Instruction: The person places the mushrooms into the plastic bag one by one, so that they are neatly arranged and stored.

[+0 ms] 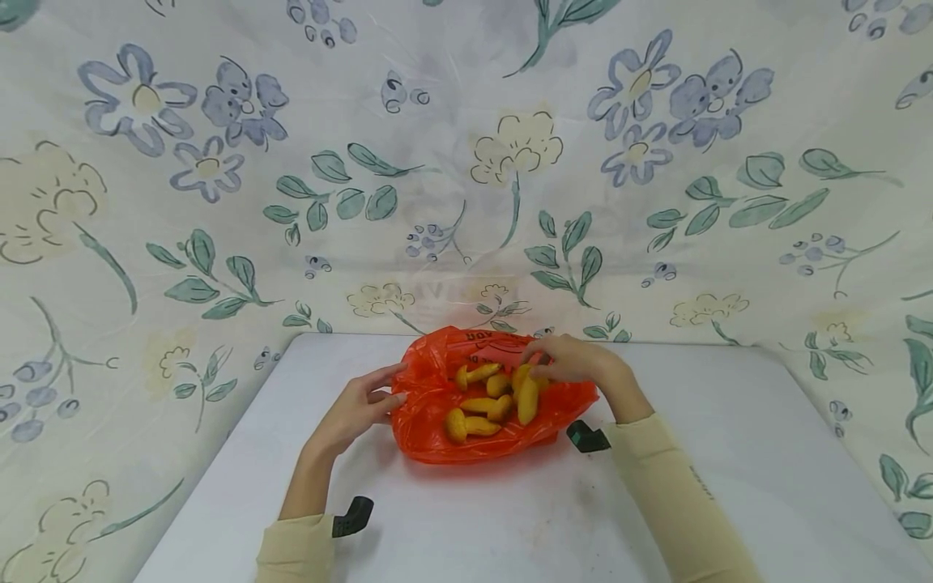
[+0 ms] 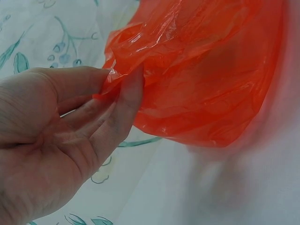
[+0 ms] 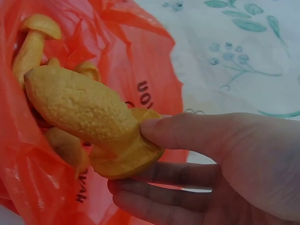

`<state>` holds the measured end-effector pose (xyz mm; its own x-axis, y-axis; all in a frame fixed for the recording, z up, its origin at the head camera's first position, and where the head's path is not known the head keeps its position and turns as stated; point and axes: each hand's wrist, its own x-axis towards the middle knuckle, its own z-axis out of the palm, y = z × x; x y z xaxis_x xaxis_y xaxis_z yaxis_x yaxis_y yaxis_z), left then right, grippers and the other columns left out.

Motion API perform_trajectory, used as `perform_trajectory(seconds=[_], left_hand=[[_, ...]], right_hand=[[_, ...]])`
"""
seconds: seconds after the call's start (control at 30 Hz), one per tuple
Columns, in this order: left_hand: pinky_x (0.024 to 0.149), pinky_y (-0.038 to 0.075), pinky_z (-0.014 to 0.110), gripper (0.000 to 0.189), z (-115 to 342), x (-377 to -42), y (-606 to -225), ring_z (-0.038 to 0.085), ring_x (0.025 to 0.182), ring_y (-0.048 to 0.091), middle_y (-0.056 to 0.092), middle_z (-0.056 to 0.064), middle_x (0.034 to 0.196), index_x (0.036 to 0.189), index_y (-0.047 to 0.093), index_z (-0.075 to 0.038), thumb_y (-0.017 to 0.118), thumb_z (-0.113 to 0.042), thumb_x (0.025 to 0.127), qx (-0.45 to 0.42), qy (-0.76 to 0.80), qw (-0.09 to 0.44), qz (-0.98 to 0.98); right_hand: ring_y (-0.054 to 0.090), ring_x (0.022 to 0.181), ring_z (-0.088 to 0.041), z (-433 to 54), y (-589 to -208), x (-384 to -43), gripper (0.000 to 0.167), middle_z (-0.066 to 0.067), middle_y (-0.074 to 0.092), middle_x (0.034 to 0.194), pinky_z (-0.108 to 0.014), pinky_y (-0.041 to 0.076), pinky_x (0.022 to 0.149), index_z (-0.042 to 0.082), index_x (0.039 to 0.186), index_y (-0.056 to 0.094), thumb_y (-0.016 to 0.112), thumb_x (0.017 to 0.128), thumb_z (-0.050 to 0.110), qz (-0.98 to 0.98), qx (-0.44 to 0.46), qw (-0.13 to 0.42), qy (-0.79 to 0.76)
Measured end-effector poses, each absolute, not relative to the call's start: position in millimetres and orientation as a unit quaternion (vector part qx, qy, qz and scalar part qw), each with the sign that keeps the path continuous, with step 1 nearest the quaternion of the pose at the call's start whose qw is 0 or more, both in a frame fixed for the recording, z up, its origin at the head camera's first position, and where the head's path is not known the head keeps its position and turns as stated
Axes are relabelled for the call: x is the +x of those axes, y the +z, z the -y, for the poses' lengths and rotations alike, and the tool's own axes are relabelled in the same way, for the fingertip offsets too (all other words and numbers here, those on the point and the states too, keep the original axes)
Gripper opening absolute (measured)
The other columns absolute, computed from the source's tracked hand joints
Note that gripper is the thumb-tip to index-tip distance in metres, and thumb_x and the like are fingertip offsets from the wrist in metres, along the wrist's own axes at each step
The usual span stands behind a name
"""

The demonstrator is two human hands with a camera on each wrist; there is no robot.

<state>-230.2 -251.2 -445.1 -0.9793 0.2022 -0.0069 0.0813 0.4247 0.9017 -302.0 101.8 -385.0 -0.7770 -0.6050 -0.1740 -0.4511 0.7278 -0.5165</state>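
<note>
A red plastic bag (image 1: 430, 445) lies spread with its mouth open, and several yellow mushrooms (image 1: 474, 426) sit inside it. My left hand (image 1: 360, 411) pinches the bag's left edge; in the left wrist view the thumb and fingers (image 2: 131, 93) close on the crumpled film. Over the bag's right side, my right hand (image 1: 579, 360) grips one large mushroom (image 3: 89, 110) by its cap, thumb on top and fingers underneath. Its thick, bumpy stem points away from the palm, overlapping the other mushrooms in the right wrist view. Dark printed letters show on the bag.
The bag rests on a white table (image 1: 452, 518) towards its back edge. A cloth with flowers and leaves (image 1: 466, 178) hangs behind the table and along its sides. Black wrist devices (image 1: 353, 517) stick out from both beige sleeves (image 1: 678, 494).
</note>
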Motion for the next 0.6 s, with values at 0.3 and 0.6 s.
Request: perform_trajectory(seconds=[0.3, 0.6], left_hand=[[0.083, 0.061, 0.036, 0.057, 250, -231, -447, 0.032, 0.114, 0.065, 0.052, 0.019, 0.141, 0.148, 0.044, -0.017, 0.063, -0.019, 0.095, 0.082, 0.53, 0.059, -0.842], [0.082, 0.061, 0.035, 0.056, 250, -231, -448, 0.031, 0.113, 0.065, 0.053, 0.019, 0.14, 0.148, 0.044, -0.016, 0.063, -0.018, 0.095, 0.084, 0.53, 0.06, -0.842]], right_hand=[[0.063, 0.081, -0.015, -93, -400, -307, 0.023, -0.005, 0.066, 0.107, -0.026, 0.057, 0.077, 0.016, 0.118, 0.068, 0.063, 0.095, 0.017, -0.92, -0.272, 0.186, -0.211], [0.063, 0.079, -0.016, -90, -402, -307, 0.024, -0.005, 0.067, 0.102, -0.026, 0.057, 0.076, 0.015, 0.119, 0.067, 0.062, 0.096, 0.016, -0.925, -0.254, 0.192, -0.209]])
